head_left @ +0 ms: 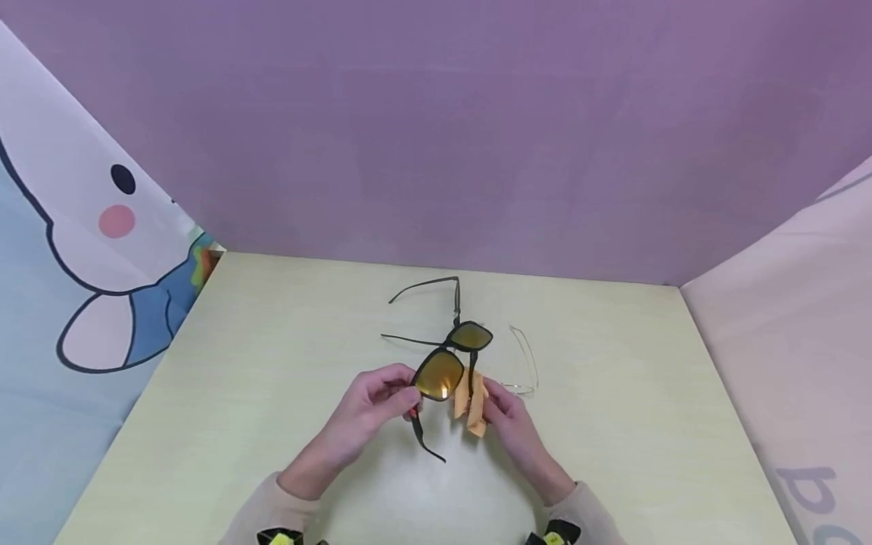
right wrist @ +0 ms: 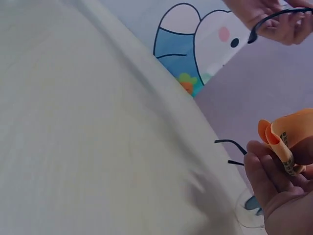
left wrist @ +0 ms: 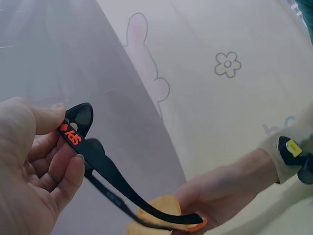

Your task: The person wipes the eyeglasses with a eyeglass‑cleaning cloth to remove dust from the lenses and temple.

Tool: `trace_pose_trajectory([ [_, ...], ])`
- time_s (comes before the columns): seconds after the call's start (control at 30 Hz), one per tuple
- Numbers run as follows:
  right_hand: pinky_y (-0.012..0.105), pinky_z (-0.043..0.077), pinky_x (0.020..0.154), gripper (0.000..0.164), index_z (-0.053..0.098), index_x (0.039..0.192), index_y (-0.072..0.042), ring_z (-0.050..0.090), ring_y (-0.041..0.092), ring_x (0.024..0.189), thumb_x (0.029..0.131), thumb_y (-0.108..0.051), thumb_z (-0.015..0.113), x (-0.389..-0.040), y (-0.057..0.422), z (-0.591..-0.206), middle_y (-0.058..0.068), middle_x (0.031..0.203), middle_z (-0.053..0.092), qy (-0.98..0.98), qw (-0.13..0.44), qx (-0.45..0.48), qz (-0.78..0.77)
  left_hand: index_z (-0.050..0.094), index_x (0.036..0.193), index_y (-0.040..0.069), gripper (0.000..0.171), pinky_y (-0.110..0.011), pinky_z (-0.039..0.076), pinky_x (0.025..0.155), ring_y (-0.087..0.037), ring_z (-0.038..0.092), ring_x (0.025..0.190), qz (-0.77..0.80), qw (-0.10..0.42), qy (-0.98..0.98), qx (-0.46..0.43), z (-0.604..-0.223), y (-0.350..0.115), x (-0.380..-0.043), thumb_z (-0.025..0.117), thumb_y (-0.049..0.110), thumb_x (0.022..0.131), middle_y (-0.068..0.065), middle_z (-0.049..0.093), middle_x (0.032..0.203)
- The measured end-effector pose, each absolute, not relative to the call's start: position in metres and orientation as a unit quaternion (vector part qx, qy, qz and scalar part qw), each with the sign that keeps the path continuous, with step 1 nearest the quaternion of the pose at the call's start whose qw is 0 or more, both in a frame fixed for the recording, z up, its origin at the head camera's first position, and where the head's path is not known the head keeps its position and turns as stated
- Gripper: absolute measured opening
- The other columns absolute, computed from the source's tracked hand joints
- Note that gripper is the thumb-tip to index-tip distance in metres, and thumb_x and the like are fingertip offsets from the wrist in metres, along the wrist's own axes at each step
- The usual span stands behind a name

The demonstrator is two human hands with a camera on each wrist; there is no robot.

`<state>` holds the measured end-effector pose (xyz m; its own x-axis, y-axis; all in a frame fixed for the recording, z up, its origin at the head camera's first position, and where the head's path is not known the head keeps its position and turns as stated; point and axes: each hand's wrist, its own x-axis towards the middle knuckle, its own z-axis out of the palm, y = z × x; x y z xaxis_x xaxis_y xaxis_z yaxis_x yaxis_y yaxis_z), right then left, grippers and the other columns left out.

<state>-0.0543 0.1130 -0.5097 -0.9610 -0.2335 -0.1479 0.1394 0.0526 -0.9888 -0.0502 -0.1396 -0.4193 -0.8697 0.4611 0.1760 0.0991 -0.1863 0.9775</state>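
Observation:
Black-framed sunglasses (head_left: 439,376) with amber mirrored lenses are held up over the table, tilted. My left hand (head_left: 371,407) pinches them at one hinge, thumb and fingers around the start of the arm. On that arm (left wrist: 105,164), orange lettering shows in the left wrist view. My right hand (head_left: 512,424) holds a folded orange cloth (head_left: 478,405) with a dark print, gripped between thumb and fingers. The far arm (head_left: 473,367) of the sunglasses overlaps the cloth in the head view. Both lenses face up toward the head camera.
Behind the sunglasses lies another dark-framed pair of glasses (head_left: 457,294), arms pointing left, partly hidden. Thin wire-framed glasses (head_left: 534,367) rest on the pale table (head_left: 613,424) beyond my right hand. A purple cloth wall (head_left: 436,151) borders the back, with printed curtains (head_left: 95,227) at the sides.

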Motion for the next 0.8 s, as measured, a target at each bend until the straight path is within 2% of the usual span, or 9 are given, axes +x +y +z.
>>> trace_pose_trajectory([
  [0.17, 0.019, 0.056, 0.085, 0.044, 0.047, 0.149, 0.006, 0.066, 0.006, 0.094, 0.108, -0.012, 0.049, -0.057, 0.118, -0.507, 0.028, 0.127, 0.066, 0.721, 0.125, -0.027, -0.681, 0.059, 0.104, -0.016, 0.017, -0.021, 0.057, 0.076, -0.003, 0.062, 0.082, 0.731, 0.118, 0.624, 0.249, -0.421, -0.151, -0.050, 0.058, 0.000, 0.101, 0.009, 0.068, 0.092],
  [0.27, 0.019, 0.056, 0.082, 0.043, 0.050, 0.147, 0.005, 0.065, 0.007, 0.091, 0.108, -0.012, 0.051, -0.056, 0.121, -0.508, 0.025, 0.122, 0.068, 0.725, 0.127, -0.014, -0.677, 0.059, 0.104, -0.015, 0.013, -0.021, 0.058, 0.076, -0.004, 0.062, 0.083, 0.725, 0.102, 0.626, 0.269, -0.423, -0.158, -0.052, 0.057, -0.002, 0.100, 0.009, 0.068, 0.094],
  [0.4, 0.019, 0.055, 0.083, 0.040, 0.055, 0.144, 0.003, 0.065, 0.008, 0.094, 0.106, -0.011, 0.055, -0.052, 0.127, -0.512, 0.020, 0.125, 0.067, 0.732, 0.127, 0.007, -0.669, 0.064, 0.102, -0.006, 0.006, -0.025, 0.055, 0.077, -0.008, 0.061, 0.080, 0.665, 0.020, 0.696, 0.270, -0.428, -0.170, -0.060, 0.061, -0.005, 0.097, 0.006, 0.067, 0.089],
  [0.53, 0.020, 0.056, 0.084, 0.038, 0.057, 0.142, 0.002, 0.066, 0.010, 0.095, 0.105, -0.010, 0.056, -0.050, 0.135, -0.512, 0.019, 0.125, 0.068, 0.743, 0.121, 0.014, -0.658, 0.070, 0.101, 0.004, 0.010, -0.025, 0.051, 0.074, -0.010, 0.060, 0.075, 0.568, -0.061, 0.792, 0.214, -0.433, -0.187, -0.074, 0.068, -0.003, 0.094, 0.001, 0.068, 0.083],
  [0.67, 0.020, 0.056, 0.083, 0.039, 0.056, 0.143, 0.003, 0.066, 0.009, 0.094, 0.106, -0.010, 0.055, -0.050, 0.144, -0.511, 0.023, 0.124, 0.068, 0.745, 0.113, 0.007, -0.658, 0.072, 0.100, 0.006, 0.009, -0.024, 0.052, 0.064, -0.009, 0.061, 0.073, 0.473, -0.116, 0.856, 0.173, -0.440, -0.208, -0.092, 0.075, 0.004, 0.093, -0.001, 0.070, 0.085],
  [0.8, 0.020, 0.057, 0.083, 0.040, 0.054, 0.143, 0.006, 0.067, 0.008, 0.095, 0.106, -0.010, 0.054, -0.050, 0.151, -0.511, 0.023, 0.123, 0.068, 0.737, 0.101, -0.003, -0.668, 0.071, 0.098, 0.004, 0.013, -0.036, 0.060, 0.062, -0.019, 0.068, 0.074, 0.348, -0.183, 0.906, 0.155, -0.450, -0.225, -0.110, 0.080, 0.008, 0.090, -0.006, 0.071, 0.087],
])
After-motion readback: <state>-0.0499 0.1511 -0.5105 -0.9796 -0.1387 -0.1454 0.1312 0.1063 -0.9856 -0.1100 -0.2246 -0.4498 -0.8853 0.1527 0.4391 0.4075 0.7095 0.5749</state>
